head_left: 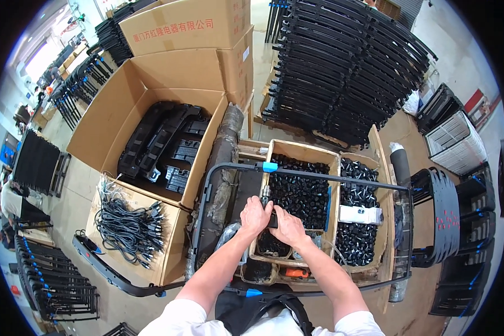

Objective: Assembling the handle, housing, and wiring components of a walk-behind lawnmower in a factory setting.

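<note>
A black metal frame (pixel 213 182) with blue tape at its edges lies across the workbench in front of me. My left hand (pixel 256 216) is closed round a slim hand tool (pixel 265 194), which looks like a power screwdriver. Its metallic front end points away, toward the blue tape (pixel 270 167) on the frame's far bar. Close beside it, my right hand (pixel 289 226) is closed too, its thumb near the tool's black body. Most of the tool's body is hidden by my fingers. Under the frame, a wooden bin (pixel 334 168) holds many small black parts (pixel 299 196).
At left, an open carton (pixel 101 123) holds black plastic mouldings; coiled black cables (pixel 130 227) lie on another box. A white packet (pixel 360 215) rests in the right compartment. Stacked black frames (pixel 341 73) stand behind. Padded rolls (pixel 225 151) flank the bin. Curved grey panels (pixel 443 218) stand right.
</note>
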### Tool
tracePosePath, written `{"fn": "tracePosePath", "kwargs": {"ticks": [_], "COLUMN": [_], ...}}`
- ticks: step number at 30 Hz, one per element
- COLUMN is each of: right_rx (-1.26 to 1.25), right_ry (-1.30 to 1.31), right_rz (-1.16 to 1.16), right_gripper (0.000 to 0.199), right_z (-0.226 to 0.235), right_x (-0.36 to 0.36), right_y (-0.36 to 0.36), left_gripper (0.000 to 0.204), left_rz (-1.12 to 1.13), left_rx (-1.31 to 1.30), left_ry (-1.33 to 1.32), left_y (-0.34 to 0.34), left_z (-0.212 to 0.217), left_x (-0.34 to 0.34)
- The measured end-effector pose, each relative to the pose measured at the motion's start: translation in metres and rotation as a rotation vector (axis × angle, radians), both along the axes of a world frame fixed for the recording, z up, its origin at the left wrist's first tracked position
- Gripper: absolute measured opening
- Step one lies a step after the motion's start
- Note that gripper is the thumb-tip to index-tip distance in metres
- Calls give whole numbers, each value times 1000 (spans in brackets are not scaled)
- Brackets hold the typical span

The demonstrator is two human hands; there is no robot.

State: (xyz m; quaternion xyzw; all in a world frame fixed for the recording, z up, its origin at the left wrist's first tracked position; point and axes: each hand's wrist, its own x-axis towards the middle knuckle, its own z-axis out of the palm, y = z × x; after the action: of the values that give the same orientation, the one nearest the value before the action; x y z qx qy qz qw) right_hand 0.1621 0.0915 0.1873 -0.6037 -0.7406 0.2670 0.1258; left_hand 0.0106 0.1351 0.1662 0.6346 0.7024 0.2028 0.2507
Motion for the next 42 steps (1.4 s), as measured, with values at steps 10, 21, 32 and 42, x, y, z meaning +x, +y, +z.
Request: {"fn": "tracePosePath", "kwargs": {"ticks": [10,21,32,42], "right_rx": [-14,-34,76,157], "right_ry": [5,71,97,87], "right_rz": [8,-16,30,59], "right_gripper": [85,93,81,62], "right_z": [-6,-10,-10,-17], "right_x": [10,14,17,8], "right_y": [7,15,20,12], "left_gripper": [52,55,56,61], "left_rz": [8,52,63,57], "left_rx": [-26,-77,-90,-117], "left_ry": [-8,-28,-44,-50], "left_y": [8,19,28,26], "left_z": [-2,3,1,2], "left_x": [8,14,17,12]}}
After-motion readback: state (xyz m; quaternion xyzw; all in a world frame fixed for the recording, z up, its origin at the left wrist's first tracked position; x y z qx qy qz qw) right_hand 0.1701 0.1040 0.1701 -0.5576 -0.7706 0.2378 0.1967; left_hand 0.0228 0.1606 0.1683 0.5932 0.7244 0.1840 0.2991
